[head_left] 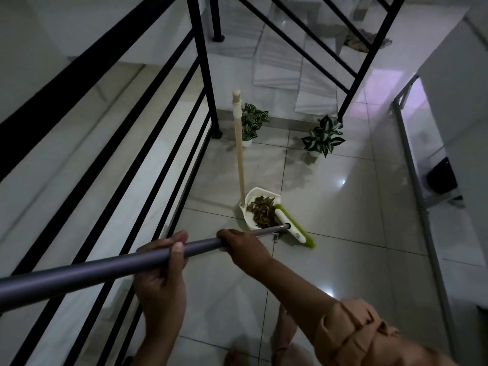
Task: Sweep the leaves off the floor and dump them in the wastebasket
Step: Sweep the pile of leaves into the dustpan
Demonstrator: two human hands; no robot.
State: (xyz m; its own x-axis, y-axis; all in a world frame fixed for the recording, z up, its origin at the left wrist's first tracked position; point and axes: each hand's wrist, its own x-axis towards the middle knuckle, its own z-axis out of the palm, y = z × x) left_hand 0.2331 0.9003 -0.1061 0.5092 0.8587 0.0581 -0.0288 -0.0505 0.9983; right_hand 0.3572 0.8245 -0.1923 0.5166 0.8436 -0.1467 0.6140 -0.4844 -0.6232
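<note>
Leaves gathered in dustpan; both hands on broom.

Left hand (161,276) and right hand (241,245) each grip the broom handle (105,268). The leaves (261,211) lie ahead in the dustpan (260,192), nearer the right hand; the handle's long axis points at them.

— Where do we look from?
— From our head, forward and steeply down: hands (158,276) close below us, the floor (330,247) farther, the railing (105,128) along its left edge.
</note>
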